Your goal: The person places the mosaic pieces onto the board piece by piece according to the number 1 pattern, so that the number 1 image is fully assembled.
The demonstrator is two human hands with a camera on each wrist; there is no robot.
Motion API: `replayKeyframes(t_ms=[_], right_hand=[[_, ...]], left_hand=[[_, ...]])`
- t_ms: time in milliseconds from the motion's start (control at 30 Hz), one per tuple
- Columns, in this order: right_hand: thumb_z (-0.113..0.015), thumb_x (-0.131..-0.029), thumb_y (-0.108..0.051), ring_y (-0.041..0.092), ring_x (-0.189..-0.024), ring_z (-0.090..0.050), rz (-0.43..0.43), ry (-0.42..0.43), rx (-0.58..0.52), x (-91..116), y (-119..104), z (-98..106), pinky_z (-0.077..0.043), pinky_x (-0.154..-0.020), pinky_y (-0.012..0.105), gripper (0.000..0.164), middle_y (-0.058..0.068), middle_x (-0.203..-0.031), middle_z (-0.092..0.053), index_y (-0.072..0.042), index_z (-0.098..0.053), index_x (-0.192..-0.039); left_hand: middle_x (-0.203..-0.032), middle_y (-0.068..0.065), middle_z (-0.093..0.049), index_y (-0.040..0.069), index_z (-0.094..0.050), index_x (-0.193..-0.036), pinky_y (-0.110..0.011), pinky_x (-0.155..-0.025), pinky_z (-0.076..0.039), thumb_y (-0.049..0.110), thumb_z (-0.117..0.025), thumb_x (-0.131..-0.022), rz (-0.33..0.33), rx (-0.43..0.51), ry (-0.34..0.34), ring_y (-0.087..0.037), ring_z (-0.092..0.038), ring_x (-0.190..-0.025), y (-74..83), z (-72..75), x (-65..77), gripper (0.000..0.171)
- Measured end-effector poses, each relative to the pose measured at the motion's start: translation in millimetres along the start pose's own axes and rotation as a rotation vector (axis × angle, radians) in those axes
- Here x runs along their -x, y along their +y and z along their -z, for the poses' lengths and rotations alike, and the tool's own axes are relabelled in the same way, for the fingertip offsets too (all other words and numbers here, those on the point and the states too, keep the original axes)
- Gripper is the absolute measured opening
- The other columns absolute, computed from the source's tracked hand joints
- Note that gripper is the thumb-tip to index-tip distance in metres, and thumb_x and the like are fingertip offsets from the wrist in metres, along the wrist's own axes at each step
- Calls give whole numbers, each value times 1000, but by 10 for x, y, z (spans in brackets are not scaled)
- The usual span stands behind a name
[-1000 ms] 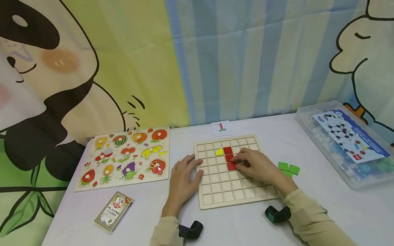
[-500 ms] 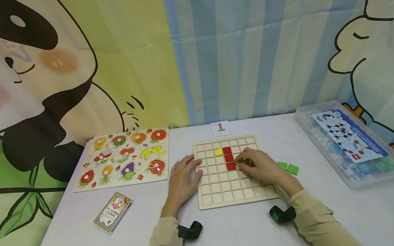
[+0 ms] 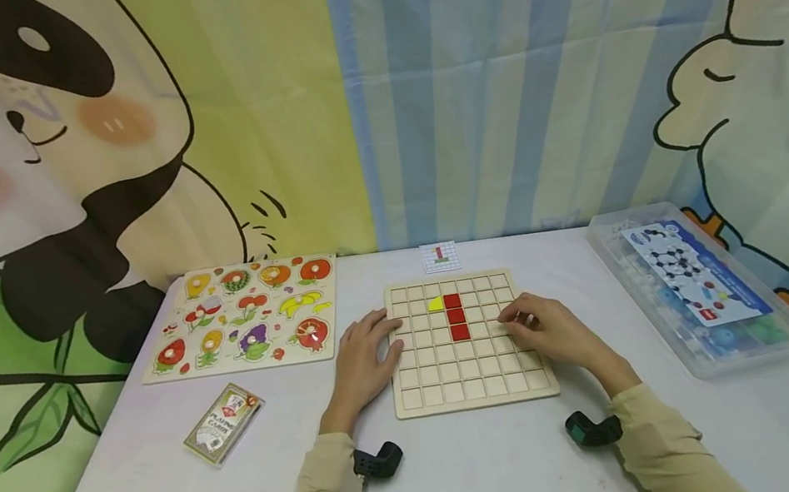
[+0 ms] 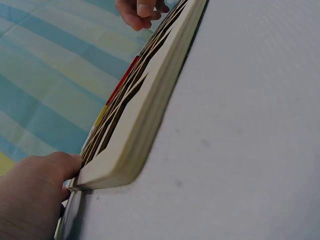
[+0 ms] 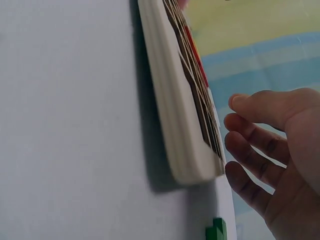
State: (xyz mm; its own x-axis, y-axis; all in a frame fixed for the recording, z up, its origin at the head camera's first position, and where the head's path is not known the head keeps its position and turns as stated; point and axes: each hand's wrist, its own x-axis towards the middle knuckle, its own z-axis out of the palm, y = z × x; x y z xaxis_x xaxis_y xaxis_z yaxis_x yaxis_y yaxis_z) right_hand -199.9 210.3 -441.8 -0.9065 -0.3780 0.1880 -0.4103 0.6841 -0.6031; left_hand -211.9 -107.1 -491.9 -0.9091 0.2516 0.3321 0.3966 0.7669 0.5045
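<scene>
A wooden grid board (image 3: 473, 371) lies on the table. Several red square tiles (image 3: 456, 315) stand in one column of its cells, and a yellow tile (image 3: 435, 304) with one slanted side adjoins the top one on the left. My left hand (image 3: 363, 360) rests at the board's left edge, thumb and fingertips touching it. Over the board's right side hovers my right hand (image 3: 554, 331), fingers loosely bent and nothing visible between them. Green tiles (image 5: 216, 231) show at the bottom of the right wrist view; in the head view the right arm hides them.
Behind the board lies a small pattern card (image 3: 439, 256). A fruit puzzle (image 3: 274, 303) is at the back left, with a playing-card box (image 3: 223, 424) in front of it. On the right sits a clear plastic case (image 3: 703, 287) of parts. A printed curtain hangs behind.
My right hand has drawn back to the right from the red tiles, which stay in the grid. The green tiles have become covered by that arm. My left hand keeps its place.
</scene>
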Motion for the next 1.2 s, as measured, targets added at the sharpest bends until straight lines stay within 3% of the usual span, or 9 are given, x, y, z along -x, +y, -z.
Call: replayKeyframes(t_ms=[300,600,800,1200], right_hand=[[-61,-91,-13,9,-61,-44,-44,-21,27,180,150,182,-40,-49,22,14,0,-82,-54,-9,-64,-104],[-67,-88,-24,6,-55,-38,-172,-137,50,380,270,405,-34,-49,23,26,0,-71,-44,-12,-55,-108],[-71,-84,-28,6,-55,-37,-213,-223,24,464,323,467,-32,-50,22,37,1,-69,-43,-10,-51,-110],[-69,-85,-16,13,-72,-46,-198,-135,51,332,411,381,-39,-59,24,25,4,-86,-51,-8,-57,-105]], left_hand=[[-139,-7,-51,20,-63,-122,-51,-114,-26,29,-62,-90,4,-2,2,-25,-43,-133,-10,-12,-3,33],[-139,-6,-51,20,-63,-122,-51,-114,-26,30,-61,-90,-7,0,3,-25,-43,-133,-21,-20,2,33],[-138,-8,-52,19,-63,-122,-52,-114,-26,29,-61,-90,-23,6,13,-26,-44,-133,-38,-5,-3,33],[-138,-7,-51,19,-63,-121,-52,-114,-26,28,-62,-90,-9,19,11,-26,-44,-133,-24,-16,-2,33]])
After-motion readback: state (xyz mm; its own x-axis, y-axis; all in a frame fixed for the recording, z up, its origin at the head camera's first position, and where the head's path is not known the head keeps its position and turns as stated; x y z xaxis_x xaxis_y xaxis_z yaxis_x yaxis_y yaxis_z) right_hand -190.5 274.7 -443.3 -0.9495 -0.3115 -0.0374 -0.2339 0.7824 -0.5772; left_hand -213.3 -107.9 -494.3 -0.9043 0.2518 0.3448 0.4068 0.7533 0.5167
